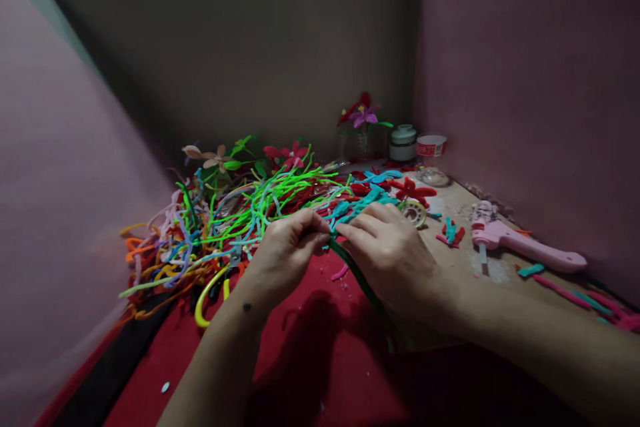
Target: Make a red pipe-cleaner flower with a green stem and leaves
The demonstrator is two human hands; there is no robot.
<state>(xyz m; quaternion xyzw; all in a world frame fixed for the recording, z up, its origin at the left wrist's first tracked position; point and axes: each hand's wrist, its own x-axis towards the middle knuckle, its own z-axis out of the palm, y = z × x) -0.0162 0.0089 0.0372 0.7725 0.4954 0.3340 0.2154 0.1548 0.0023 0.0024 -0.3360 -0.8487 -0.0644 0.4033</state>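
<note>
Pinched between my fingers is a dark green pipe cleaner (357,273), which curves down under my right palm. My left hand (290,250) is closed at its upper end, thumb against forefinger. Just beside it, my right hand (387,243) is closed on the same piece, its fingertips nearly touching the left ones. A bit of turquoise shows at the fingertips, too small to make out. Behind the hands lie turquoise pipe cleaner pieces (373,199) and a heap of bright green pipe cleaners (280,193).
A pink glue gun (530,247) lies on the board at right, near a tape roll (414,213). Yellow scissor-like handles (203,303) rest at left on the red cloth (300,360). Pipe cleaner flowers (364,117) and a small jar (403,143) stand at the back by the walls.
</note>
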